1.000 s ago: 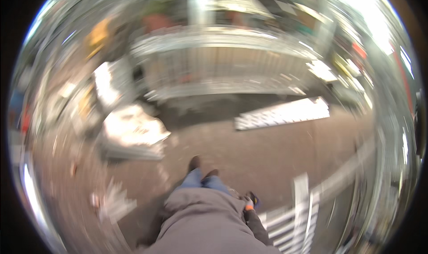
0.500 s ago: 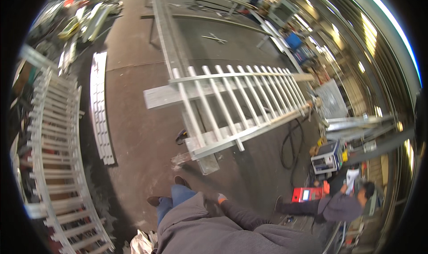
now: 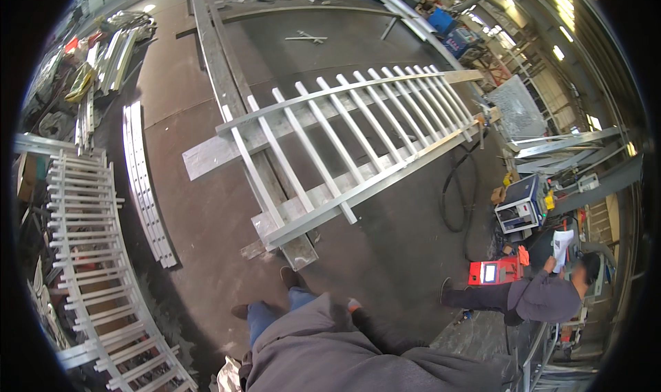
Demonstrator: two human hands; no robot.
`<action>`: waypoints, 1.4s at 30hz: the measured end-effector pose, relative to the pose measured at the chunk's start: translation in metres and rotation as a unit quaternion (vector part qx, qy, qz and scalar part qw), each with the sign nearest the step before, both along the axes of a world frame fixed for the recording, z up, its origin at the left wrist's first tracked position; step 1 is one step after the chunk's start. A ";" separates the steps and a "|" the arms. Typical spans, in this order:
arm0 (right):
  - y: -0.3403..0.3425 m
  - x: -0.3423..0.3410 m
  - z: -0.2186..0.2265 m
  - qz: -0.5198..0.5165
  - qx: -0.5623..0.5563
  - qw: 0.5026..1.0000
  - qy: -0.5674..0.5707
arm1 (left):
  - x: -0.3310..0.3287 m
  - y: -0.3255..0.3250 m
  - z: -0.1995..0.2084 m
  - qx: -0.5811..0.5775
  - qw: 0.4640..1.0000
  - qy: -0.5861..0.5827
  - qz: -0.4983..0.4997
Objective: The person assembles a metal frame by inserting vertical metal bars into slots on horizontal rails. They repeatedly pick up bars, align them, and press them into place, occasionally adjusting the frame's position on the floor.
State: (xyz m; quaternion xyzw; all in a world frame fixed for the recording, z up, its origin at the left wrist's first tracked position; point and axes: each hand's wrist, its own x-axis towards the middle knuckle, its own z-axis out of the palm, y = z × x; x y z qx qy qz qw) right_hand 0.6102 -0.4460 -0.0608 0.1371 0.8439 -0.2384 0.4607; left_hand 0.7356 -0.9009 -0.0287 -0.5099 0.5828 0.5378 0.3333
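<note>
My right hand [image 3: 353,304] hangs low beside my body, at the end of a dark sleeve. Its fingers are too small and blurred to read, and nothing held can be made out. My left hand is out of sight. A crumpled whitish cloth-like thing [image 3: 229,376] shows at my left side. Ahead of me, apart from my right hand, a pale metal railing panel [image 3: 344,207] with several parallel bars rests across long grey beams [image 3: 210,156].
Another railing [image 3: 127,281] and a bundle of pale bars [image 3: 146,192] lie at the left. To the right, a person [image 3: 545,297] holds paper [image 3: 561,247] near a red machine [image 3: 494,271] with a screen. A dark cable [image 3: 447,213] lies on the floor beside a blue-and-white machine [image 3: 521,206].
The view has shifted, so the railing panel sits farther left and the person at the right a little higher. The dark-and-yellow tool by the panel no longer shows. My right hand stays low.
</note>
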 end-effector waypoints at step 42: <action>0.569 -0.009 -0.031 -0.625 -0.174 0.759 -0.055 | -0.620 0.513 0.016 -0.258 0.707 0.137 -0.644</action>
